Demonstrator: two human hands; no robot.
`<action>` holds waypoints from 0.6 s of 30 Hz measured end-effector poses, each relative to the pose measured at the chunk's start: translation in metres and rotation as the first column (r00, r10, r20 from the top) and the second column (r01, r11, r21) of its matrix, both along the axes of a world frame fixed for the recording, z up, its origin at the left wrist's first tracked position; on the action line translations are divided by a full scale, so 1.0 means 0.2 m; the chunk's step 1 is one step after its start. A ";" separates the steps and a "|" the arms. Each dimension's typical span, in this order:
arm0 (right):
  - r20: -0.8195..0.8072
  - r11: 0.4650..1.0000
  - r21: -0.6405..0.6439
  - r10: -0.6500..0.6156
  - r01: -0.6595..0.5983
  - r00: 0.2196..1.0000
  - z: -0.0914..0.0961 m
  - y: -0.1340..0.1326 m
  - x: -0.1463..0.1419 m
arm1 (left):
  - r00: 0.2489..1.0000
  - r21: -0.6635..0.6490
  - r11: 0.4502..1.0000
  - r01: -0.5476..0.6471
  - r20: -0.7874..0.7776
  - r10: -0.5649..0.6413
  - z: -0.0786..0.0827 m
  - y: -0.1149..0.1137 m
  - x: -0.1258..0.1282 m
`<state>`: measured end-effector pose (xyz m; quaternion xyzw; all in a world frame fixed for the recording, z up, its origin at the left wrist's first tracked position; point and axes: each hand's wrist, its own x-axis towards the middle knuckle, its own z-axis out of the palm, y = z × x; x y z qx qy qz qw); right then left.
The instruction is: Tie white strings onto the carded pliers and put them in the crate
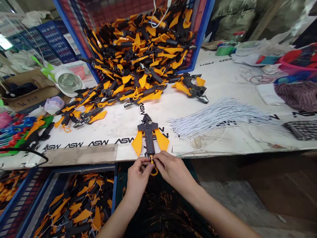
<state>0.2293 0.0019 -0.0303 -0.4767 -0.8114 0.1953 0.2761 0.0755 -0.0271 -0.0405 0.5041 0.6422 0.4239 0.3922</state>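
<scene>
A black toy [149,135] with two orange wings lies at the table's front edge, its pointed tip facing away from me. From its near end a yellow pull ring [155,172] hangs over the edge. My left hand [139,173] is closed, with thumb and fingertips pinching the ring's stem. On the other side my right hand [172,168] is closed too, its fingertips pressed at the same stem where it meets the toy. The fingers partly cover this joint, so I cannot make out anything finer between them.
A tipped blue crate [201,39] spills similar toys onto the table [123,129]. One separate toy [192,87] lies right of that heap. A bundle of white ties [218,117] spreads to the right. Below left stands another filled crate [115,185]. A small fan [69,82] is further back.
</scene>
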 end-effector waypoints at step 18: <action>0.025 0.991 0.096 -0.101 0.098 0.995 0.01 -0.02 -0.03 | 0.990 0.017 0.995 0.100 0.097 -0.101 -0.02 0.06 -0.02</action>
